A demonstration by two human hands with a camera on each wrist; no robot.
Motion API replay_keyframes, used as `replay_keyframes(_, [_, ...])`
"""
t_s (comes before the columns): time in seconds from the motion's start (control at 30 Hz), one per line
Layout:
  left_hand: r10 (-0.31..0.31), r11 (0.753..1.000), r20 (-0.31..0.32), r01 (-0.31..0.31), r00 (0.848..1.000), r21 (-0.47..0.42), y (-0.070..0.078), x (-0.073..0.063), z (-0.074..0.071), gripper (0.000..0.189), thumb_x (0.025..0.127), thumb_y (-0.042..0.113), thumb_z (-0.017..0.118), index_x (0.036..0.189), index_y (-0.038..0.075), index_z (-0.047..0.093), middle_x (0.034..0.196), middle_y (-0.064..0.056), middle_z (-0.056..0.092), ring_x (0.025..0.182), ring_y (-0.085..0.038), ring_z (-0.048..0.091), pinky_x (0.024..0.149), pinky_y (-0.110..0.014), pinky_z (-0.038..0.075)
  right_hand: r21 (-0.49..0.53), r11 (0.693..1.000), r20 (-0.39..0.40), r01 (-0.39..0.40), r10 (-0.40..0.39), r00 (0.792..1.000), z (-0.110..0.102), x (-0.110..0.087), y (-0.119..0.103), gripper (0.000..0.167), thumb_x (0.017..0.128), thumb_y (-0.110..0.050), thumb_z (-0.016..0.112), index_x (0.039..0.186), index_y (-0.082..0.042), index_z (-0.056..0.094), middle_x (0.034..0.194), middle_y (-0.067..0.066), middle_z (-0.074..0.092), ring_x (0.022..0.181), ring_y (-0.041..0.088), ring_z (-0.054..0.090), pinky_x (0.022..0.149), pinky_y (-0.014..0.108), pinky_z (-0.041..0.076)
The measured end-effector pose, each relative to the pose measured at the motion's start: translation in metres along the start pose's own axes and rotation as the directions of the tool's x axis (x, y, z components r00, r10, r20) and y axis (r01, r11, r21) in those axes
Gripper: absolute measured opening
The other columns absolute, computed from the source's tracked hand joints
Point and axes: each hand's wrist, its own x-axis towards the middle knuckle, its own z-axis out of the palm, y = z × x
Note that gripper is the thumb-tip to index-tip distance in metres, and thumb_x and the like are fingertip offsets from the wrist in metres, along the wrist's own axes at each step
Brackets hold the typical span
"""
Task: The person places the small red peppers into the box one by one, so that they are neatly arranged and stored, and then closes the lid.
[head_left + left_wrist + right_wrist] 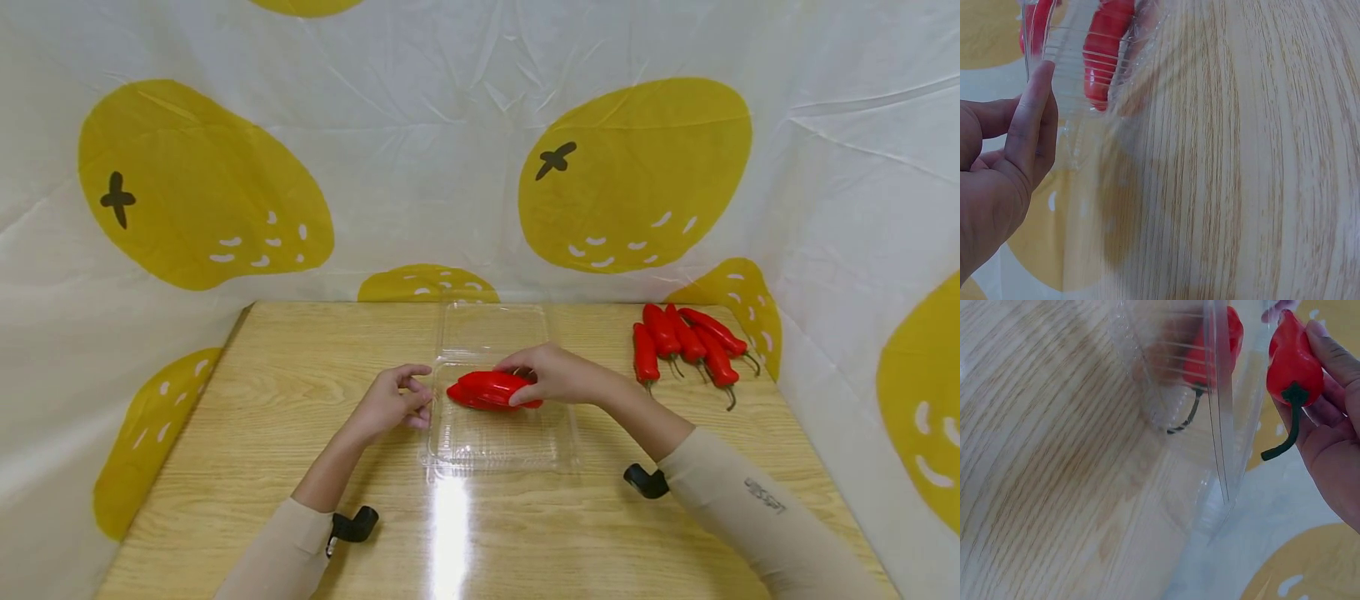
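Observation:
A clear plastic clamshell box [498, 446] lies opened on the table, its lid [493, 327] folded back toward the cloth. My right hand [558, 375] pinches a red chili pepper [1295, 365] with a green stem and holds it over the box. Through the clear wall in the right wrist view, another red pepper [1200, 362] shows inside, its dark stem curving down. At the box's left side is my left hand [392, 404]. Its extended fingertips touch the plastic wall in the left wrist view, and they hold nothing.
Several red peppers [662, 332] lie in a group at the table's back right, stems toward the front. A white cloth [420, 167] with yellow fruit prints hangs behind and beside the wooden table [300, 350]. Glare marks the wood in front of the box.

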Motion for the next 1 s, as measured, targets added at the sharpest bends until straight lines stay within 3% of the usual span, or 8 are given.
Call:
replay_keyframes(0.33, [0.011, 1.0, 0.018, -0.011, 1.0, -0.004, -0.001, 0.0, -0.001, 0.051, 0.099, -0.008, 0.061, 0.148, -0.003, 0.048, 0.101, -0.016, 0.057, 0.068, -0.02, 0.07, 0.062, -0.034, 0.067, -0.115, 0.993, 0.107, 0.008, 0.004, 0.994, 0.019, 0.012, -0.005, 0.052, 0.09, -0.025, 0.083, 0.135, -0.005, 0.067, 0.131, 0.008, 0.07, 0.116, 0.021, 0.065, 0.103, 0.036, 0.056])
replay_keyframes(0.57, [0.007, 1.0, 0.014, -0.007, 1.0, 0.002, -0.001, 0.0, -0.002, 0.051, 0.098, -0.007, 0.062, 0.147, -0.002, 0.049, 0.101, -0.016, 0.057, 0.067, -0.021, 0.07, 0.062, -0.034, 0.067, -0.099, 0.995, 0.085, 0.022, -0.014, 0.996, 0.026, 0.018, -0.008, 0.045, 0.085, -0.022, 0.087, 0.122, -0.004, 0.07, 0.113, 0.002, 0.071, 0.098, 0.014, 0.062, 0.09, 0.028, 0.056])
replay_keyframes(1.0, [0.003, 1.0, 0.004, -0.003, 1.0, 0.004, 0.001, 0.0, 0.0, 0.051, 0.098, -0.008, 0.062, 0.147, -0.003, 0.049, 0.1, -0.016, 0.058, 0.066, -0.02, 0.07, 0.061, -0.035, 0.067, -0.097, 0.995, 0.047, 0.019, -0.014, 0.999, 0.04, 0.028, -0.014, 0.047, 0.084, -0.026, 0.088, 0.121, -0.003, 0.072, 0.112, 0.006, 0.072, 0.096, 0.015, 0.064, 0.087, 0.025, 0.058])
